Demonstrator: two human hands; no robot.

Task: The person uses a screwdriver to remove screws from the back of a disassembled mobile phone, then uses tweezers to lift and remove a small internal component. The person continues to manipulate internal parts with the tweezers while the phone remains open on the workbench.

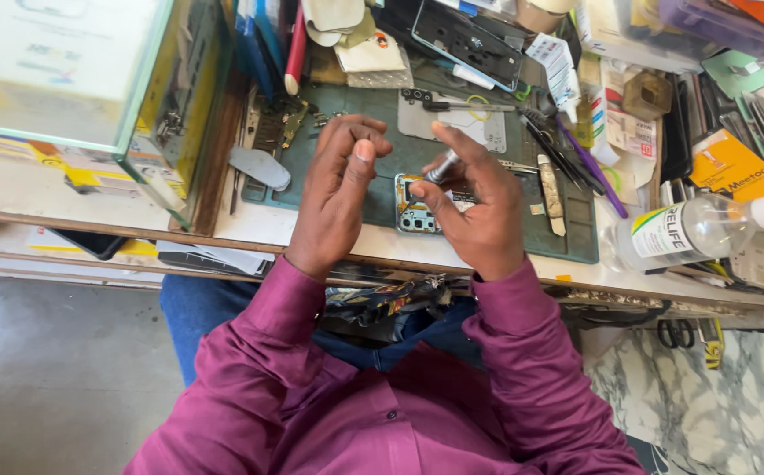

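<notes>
Head view, tool: a slim silver metal screwdriver handle [442, 166] is showing between the fingers of the right hand [474, 207], tilted, its tip hidden behind the palm.
Head view, right hand: it is closing narrowly around the screwdriver handle, thumb and forefinger pinching it.
Head view, left hand: the left hand [338, 189] is curling loosely with the thumb raised; whether it is holding anything, I cannot tell.
Head view, phone: a pale blue opened phone back with a dark camera cluster [415, 209] is lying flat on the dark green work mat [382, 189], just under and between the hands, partly covered by the right hand.
Head view, desk: the cluttered desk [250, 224] is carrying the mat.
Head view, surroundings: a clear plastic squeeze bottle with a white cap [703, 227] is lying on its side, well apart to the right; a purple-handled tool [591, 167] is resting near the mat's right edge.
</notes>
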